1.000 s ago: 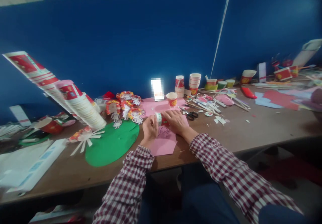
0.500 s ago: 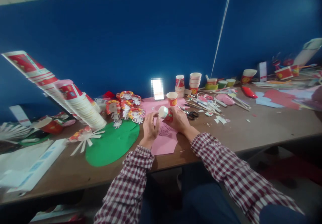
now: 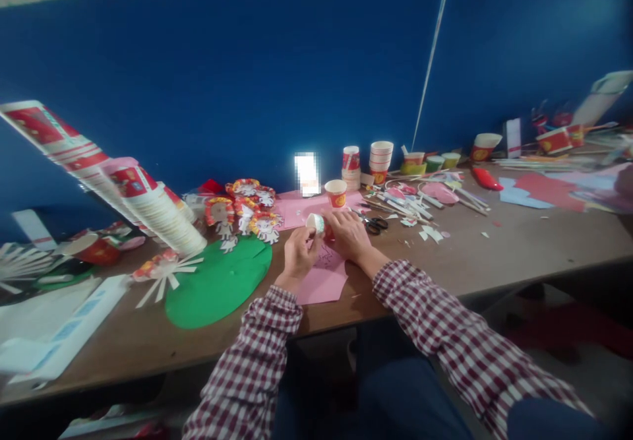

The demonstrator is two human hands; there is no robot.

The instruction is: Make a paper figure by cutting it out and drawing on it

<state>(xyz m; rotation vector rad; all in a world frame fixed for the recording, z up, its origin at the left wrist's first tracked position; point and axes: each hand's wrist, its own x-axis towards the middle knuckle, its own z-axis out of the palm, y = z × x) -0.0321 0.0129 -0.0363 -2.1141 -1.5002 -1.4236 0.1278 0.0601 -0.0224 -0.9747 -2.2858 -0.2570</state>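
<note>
Between my two hands is a red and white paper cup [image 3: 315,223], tilted on its side with its pale end toward the left. My left hand [image 3: 299,255] has its fingers bent around the near left side of the cup. Across the cup's right side lies my right hand [image 3: 349,234], closed over it and hiding much of the red wall. Below the hands is pink paper [image 3: 324,285] with dark drawn lines. Just beyond them a second paper cup [image 3: 336,193], red and yellow, stands upright on the pink paper. Black scissors [image 3: 376,224] lie right of my right hand.
Tall leaning cup stacks [image 3: 163,219] stand at the left, beside a green paper oval [image 3: 217,288] and several paper cutout figures [image 3: 244,214]. Pens [image 3: 410,210] and paper scraps lie to the right. Short cup stacks [image 3: 381,161] stand against the blue wall [image 3: 222,77].
My right hand has shifted further over the top of the cup, its fingers flatter. My left fingers have curled in closer, and the cup sits slightly lower.
</note>
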